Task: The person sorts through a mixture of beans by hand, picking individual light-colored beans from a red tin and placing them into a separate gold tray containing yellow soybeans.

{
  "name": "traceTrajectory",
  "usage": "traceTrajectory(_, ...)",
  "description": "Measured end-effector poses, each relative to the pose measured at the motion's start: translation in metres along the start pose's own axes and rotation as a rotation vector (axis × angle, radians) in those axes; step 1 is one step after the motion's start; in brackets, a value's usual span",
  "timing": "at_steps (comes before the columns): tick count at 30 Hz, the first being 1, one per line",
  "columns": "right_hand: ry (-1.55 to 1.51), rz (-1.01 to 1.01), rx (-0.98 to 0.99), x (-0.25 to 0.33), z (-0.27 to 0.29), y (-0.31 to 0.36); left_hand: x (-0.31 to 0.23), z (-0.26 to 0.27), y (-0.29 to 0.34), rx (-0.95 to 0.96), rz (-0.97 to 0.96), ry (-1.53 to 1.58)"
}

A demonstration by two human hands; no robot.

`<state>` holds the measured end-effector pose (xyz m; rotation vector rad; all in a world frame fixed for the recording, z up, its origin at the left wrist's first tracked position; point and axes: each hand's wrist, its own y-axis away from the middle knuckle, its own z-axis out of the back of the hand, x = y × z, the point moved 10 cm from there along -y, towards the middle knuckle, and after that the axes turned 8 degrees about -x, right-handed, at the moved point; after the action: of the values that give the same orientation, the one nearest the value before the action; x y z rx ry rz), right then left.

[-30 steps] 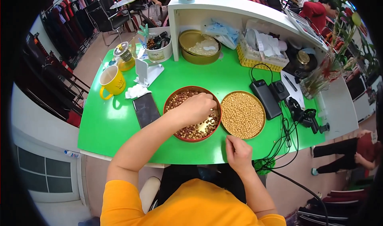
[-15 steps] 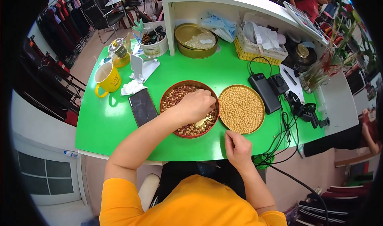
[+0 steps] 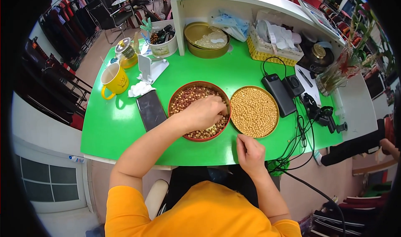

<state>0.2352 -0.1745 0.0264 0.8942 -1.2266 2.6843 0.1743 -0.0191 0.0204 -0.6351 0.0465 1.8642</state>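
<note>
your left hand (image 3: 206, 111) is curving into the red tin (image 3: 200, 140); whether it's pinching beans (image 3: 189, 95), i cannot tell. your right hand (image 3: 252, 154) is resting, fingers curled together.

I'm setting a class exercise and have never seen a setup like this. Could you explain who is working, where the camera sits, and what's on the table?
No machine here: just a person's two bare hands. A wide camera on the head looks down, so straight edges bend. On the green table lie a red tin of dark and pale beads, a gold tin of pale ones, a phone, a mug and more. The left hand reaches into the red tin; the right hand is curled near the table's edge. Whether either holds anything is hidden.
</note>
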Motion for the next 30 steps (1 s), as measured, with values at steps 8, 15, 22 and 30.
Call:
traceTrajectory(8, 0.087, -0.020, -0.079, -0.022, 0.034, -0.004, -0.040, -0.022, -0.042, -0.007, -0.119, 0.086)
traceTrajectory(15, 0.005, 0.047, -0.115, -0.062, 0.060, -0.022, -0.065, -0.013, -0.078, -0.061, -0.094, 0.060)
traceTrajectory(22, -0.061, 0.031, -0.148, -0.072, 0.076, -0.024, -0.060, -0.001, -0.086, -0.087, 0.043, 0.039)
traceTrajectory(30, -0.095, 0.050, -0.134, -0.073, 0.079, -0.022, -0.080, 0.020, -0.102, -0.312, 0.020, 0.049)
